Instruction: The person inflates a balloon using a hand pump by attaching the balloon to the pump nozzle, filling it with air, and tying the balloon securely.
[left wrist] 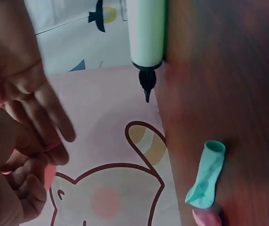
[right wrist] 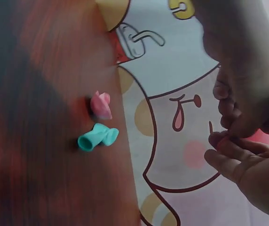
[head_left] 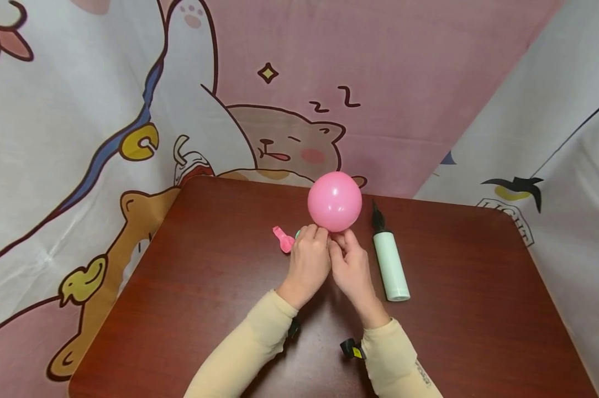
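An inflated pink balloon stands just above both hands, its neck end down among the fingers. My left hand pinches the neck from the left. From the right, my right hand holds the same neck, thumb and fingers close together. In the left wrist view a strip of pink rubber shows at the right hand's fingers; the rest of the neck is hidden by the hands. Left of the hands lie a flat pink balloon and a flat teal balloon, which the left hand mostly covers in the head view.
A pale green hand pump with a black nozzle lies on the table, right of the right hand. The dark red-brown table reaches back to a cartoon-printed cloth. Black wrist devices sit under the sleeves.
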The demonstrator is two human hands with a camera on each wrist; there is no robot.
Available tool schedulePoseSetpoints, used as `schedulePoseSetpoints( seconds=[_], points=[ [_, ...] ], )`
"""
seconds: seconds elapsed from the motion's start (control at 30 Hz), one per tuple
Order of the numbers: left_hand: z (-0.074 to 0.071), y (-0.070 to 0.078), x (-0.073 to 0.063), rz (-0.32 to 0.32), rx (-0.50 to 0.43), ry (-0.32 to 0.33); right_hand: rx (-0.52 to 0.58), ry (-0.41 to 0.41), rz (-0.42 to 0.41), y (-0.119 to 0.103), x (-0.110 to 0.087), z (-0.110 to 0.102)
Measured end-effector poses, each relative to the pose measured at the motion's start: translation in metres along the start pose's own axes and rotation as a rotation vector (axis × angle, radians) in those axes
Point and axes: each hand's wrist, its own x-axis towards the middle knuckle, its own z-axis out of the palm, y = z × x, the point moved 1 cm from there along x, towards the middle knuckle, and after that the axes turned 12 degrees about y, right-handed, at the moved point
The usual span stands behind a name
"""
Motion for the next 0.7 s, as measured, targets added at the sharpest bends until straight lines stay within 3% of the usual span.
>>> schedulePoseSetpoints(
  seconds=[0.13,0.23,0.47,0.7],
  points=[
    [0.000,-0.001,0.004,-0.093,-0.024,-0.061,-0.041,-0.015,-0.079,0.004,-0.003,0.003],
    [0.000,-0.004,0.007,-0.129,-0.015,-0.106,-0.054,-0.035,-0.127,0.005,-0.003,0.004],
    [0.006,-0.006,0.009,-0.036,0.087,-0.206,-0.056,-0.004,-0.198,0.009,-0.002,0.000],
    [0.012,-0.009,0.006,0.045,0.111,-0.179,-0.012,-0.003,-0.209,0.015,0.000,-0.002]
  ],
)
